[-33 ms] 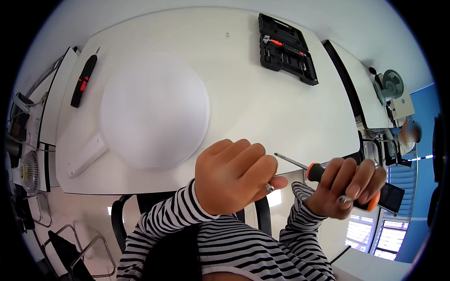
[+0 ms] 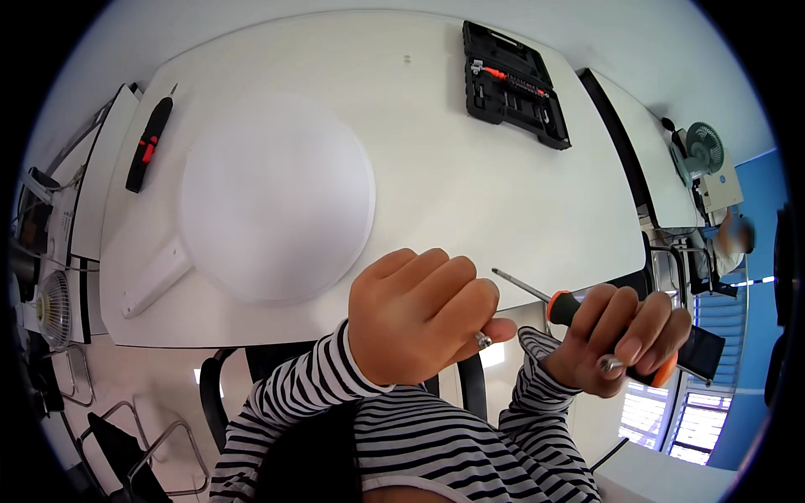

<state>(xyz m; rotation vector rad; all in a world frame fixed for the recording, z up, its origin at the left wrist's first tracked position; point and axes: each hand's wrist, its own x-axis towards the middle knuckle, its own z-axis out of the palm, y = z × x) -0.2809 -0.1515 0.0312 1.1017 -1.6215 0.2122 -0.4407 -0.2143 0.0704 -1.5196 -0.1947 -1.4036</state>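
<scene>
Above the table's near edge, my left hand (image 2: 419, 314) is closed, with a small shiny metal piece (image 2: 483, 339) poking out beside the thumb. The rest of that piece is hidden in the fist. To its right, my right hand (image 2: 599, 331) wraps round a screwdriver (image 2: 565, 308) with a black and orange handle. Its bare shaft points up and left toward my left hand, without touching it. A second small metal piece (image 2: 610, 364), round at its end, sticks out by the right thumb. On the table lies a round white panel (image 2: 277, 201) with a short white arm (image 2: 155, 281).
A black and red electric screwdriver (image 2: 151, 142) lies at the table's far left. An open black tool case (image 2: 516, 88) with bits sits at the far right. Chairs (image 2: 147, 453), fans (image 2: 703, 149) and another person (image 2: 731, 239) are beyond the table (image 2: 419, 151).
Both hands keep almost the same place and grip. The metal piece at my right thumb has shifted slightly and shows more of its round end.
</scene>
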